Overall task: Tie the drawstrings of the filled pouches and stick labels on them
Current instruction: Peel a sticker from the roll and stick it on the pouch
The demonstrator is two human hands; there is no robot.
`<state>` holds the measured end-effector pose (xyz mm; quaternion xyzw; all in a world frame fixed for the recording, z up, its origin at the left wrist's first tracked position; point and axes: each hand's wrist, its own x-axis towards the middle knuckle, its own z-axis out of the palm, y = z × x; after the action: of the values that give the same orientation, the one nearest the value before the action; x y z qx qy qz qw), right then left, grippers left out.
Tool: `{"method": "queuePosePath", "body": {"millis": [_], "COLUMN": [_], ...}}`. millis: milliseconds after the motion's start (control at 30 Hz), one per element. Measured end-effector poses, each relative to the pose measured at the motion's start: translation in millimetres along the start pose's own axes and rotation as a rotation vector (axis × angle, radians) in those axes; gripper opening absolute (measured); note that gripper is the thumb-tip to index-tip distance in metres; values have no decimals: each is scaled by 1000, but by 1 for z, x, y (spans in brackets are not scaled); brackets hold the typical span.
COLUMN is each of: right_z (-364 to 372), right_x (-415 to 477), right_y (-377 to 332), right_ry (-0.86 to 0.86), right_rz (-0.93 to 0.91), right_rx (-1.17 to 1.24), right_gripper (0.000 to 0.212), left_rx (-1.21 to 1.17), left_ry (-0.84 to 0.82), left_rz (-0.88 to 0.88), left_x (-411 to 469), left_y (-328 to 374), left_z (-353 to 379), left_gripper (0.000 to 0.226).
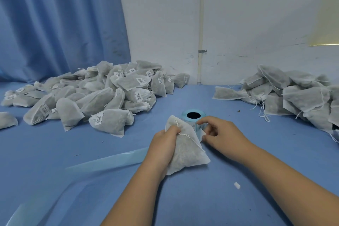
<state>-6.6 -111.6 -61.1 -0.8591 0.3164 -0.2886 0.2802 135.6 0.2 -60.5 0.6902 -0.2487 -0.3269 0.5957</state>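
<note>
We're hunting for print, and all we find sits on the small white rectangular stickers (99,118) stuck to the grey-white mesh pouches (73,101) heaped on the left. Each shows dark barcode bars and a line or two of tiny characters, too small and blurred for us to read. One more printed sticker (193,125) shows on the side of the pale blue roll of labels (184,115), equally illegible. We can read no word or number.

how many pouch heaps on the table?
2. The labelled heap lies at left before the curtain; the unlabelled heap lies at right by the wall, cut off by the frame edge. A single pouch is held in the left hand.
</note>
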Motion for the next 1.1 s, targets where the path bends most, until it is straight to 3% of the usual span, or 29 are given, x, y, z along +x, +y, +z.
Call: {"method": "queuePosePath", "body": {"millis": [433,600,833,933,1000,1100], "right_z": [-29,-54,-75,-79,-81,-83], "right_x": [-43,-75,-116,-126,-131,-135], "right_y": [2,-17,-50,-53,-51,-47], "right_ry": [43,99,89,110,157,190], "right_rz": [236,231,92,72,93,142], "right_rx": [9,270,1103,1197,1209,1210], "right_gripper": [39,37,39,42,33,25], "left_rx": [56,-78,46,107,107,126], "left_ry": [18,66,-294,-408,-441,-534], "left_rz": [35,127,199,245,261,281], "left_x": [-9,-31,-88,-107,-112,-114], "left_y": [3,9,11,9,7,4], "left_z": [1,9,47,61,64,63], "left_gripper": [21,14,25,22,10,10]}}
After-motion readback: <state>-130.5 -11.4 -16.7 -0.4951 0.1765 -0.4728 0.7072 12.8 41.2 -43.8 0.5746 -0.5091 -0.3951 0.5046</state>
